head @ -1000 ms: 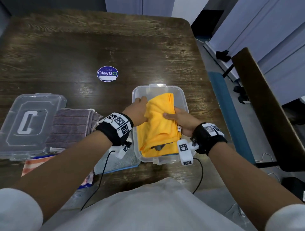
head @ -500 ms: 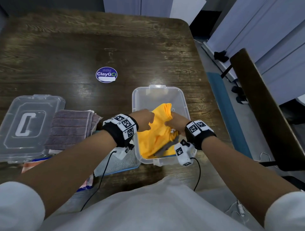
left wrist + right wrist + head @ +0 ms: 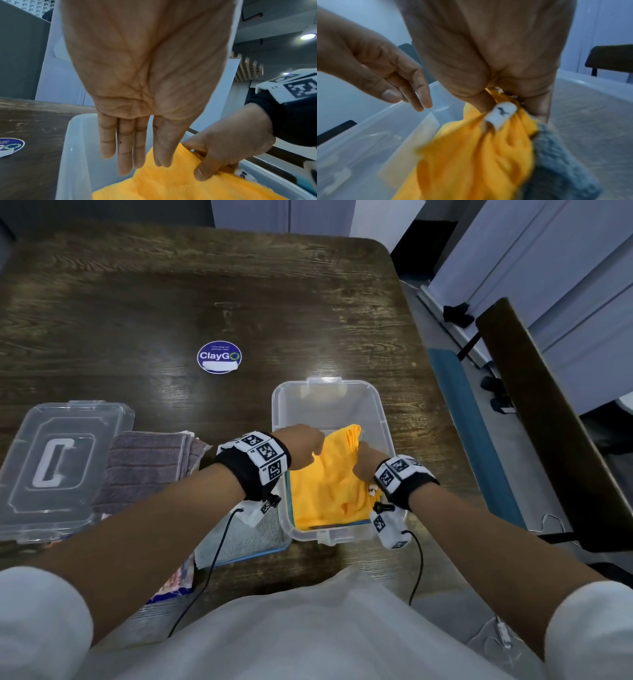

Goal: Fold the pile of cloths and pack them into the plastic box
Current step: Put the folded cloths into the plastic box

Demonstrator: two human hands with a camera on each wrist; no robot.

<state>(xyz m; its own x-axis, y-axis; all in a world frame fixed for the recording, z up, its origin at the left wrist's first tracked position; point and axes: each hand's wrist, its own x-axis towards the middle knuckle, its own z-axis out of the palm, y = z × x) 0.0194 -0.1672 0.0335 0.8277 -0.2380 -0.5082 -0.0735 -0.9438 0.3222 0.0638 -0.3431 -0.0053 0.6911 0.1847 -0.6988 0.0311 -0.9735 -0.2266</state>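
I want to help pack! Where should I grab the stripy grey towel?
Grip the striped towel at its far right corner, coming from the plastic box side: the folded layers stack there, so pinching them should keep it folded. The lid crowds its left edge.

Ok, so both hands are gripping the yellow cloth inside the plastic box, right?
Not quite. Only the right hand grips the yellow cloth inside the plastic box; the left hand is open, fingers straight, holding nothing, as the left wrist view shows.

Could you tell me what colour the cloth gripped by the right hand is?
The cloth is bright orange-yellow; the head view shows it best.
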